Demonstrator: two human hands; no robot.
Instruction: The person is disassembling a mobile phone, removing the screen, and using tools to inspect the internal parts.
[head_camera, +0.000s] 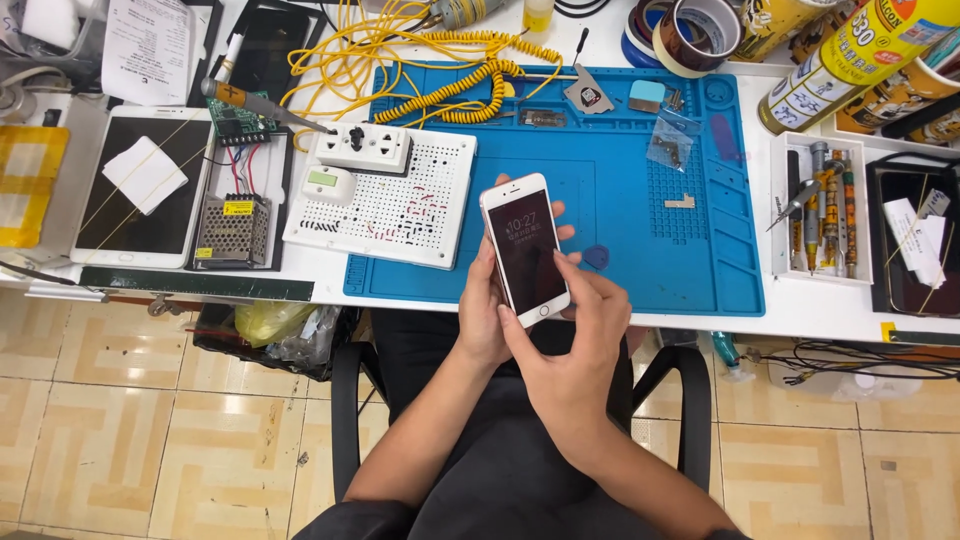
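A white smartphone (525, 250) with its screen lit is held above the near edge of the blue work mat (650, 250). My left hand (482, 310) grips it from behind and along its left side. Over the lower right corner lies my right hand (575, 335), thumb on the screen's right edge and a finger near the home button. A small blue pick (596, 257) rests on the mat just right of the phone.
A white perforated board (400, 205) with a socket block (362, 147) lies left of the mat, near yellow coiled cables (450, 85). A tablet (140, 190), a tool tray (822, 210), tape rolls (690, 35) and cans (850, 60) ring the desk. Chair arms (345, 400) flank my lap.
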